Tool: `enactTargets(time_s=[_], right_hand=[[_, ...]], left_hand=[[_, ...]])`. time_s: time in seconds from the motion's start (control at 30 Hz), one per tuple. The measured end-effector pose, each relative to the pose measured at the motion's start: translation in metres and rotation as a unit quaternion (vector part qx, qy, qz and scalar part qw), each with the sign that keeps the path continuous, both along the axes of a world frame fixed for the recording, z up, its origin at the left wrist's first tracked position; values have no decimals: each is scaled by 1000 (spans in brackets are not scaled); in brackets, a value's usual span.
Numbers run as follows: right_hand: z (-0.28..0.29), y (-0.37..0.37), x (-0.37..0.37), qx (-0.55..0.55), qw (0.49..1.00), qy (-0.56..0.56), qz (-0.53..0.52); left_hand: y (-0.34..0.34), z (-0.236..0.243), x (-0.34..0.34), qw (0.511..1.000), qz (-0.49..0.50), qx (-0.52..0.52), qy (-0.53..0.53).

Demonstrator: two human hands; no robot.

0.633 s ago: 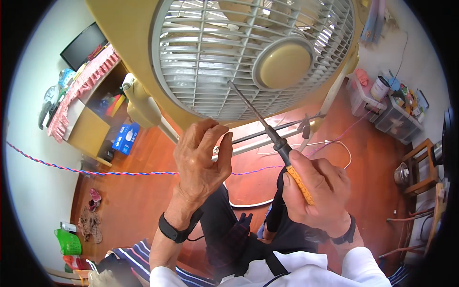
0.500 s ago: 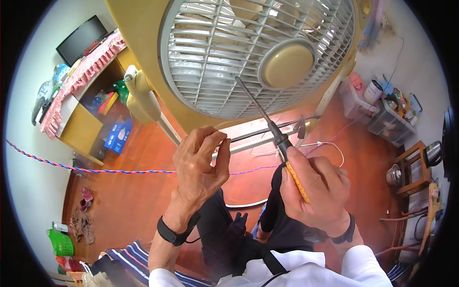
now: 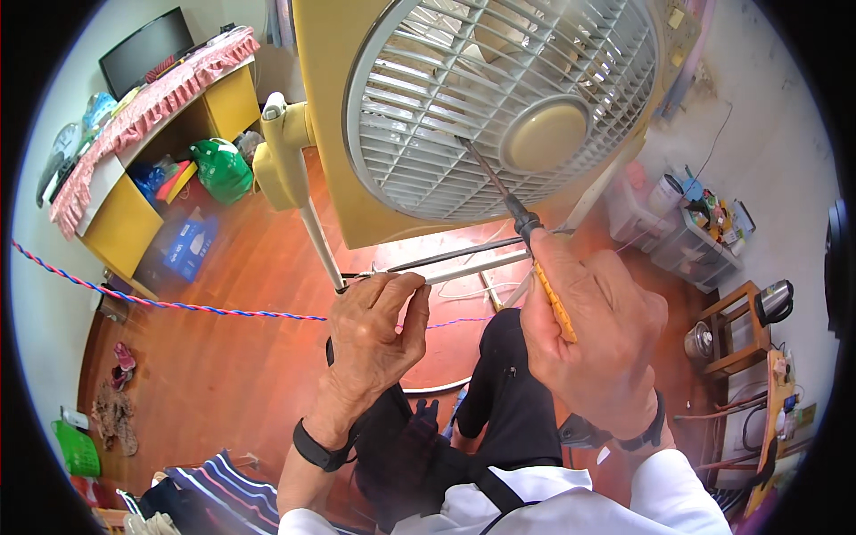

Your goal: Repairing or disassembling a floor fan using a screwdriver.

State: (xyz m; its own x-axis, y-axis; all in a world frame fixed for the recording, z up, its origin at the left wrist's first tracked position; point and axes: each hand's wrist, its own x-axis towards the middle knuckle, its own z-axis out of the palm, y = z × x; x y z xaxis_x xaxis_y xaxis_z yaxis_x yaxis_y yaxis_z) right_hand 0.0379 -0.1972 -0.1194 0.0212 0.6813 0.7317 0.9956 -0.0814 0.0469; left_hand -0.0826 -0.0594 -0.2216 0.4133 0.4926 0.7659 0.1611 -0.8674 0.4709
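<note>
In front of me stands a cream box fan [image 3: 328, 125] with a round grille [image 3: 428, 152] and a pale hub. My right hand [image 3: 597, 330] grips the yellow handle of a long-shafted tool [image 3: 546, 294]; its black collar and thin metal shaft point up toward the grille. Whether the tip touches the grille I cannot tell. Below the fan, my left hand [image 3: 374, 334] has thumb and forefinger bent together; anything between them is too small to make out. A twisted red and blue wire [image 3: 214, 309] runs in from the left and passes behind that hand.
The fan's stand has a white leg [image 3: 319, 245] and a crossbar close to my left hand. At left is a desk [image 3: 134, 218] with a monitor [image 3: 147, 52]. On the right, plastic bins [image 3: 691, 254] and a wooden stool [image 3: 742, 330] with a kettle [image 3: 774, 301] stand along the wall.
The view has swung left, so the fan sits farther right and more of the desk shows. My left hand now lies nearer the fan's left leg. The right hand keeps its grip.
</note>
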Motion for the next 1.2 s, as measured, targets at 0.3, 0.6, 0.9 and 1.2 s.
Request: enactTargets(time_s=[0.3,0.6,0.9,1.2], right_hand=[[-8,10,24,95,993,42,58],[-27,11,41,119,973,164,113],[-42,-8,54,99,909,375,155],[-34,-15,56,102,922,334,168]], left_hand=[[-5,-2,1,1000,-23,-2,17],[-6,-4,9,999,-32,-13,35],[12,30,-5,982,133,115,-72],[58,86,-2,961,181,183,-100]])
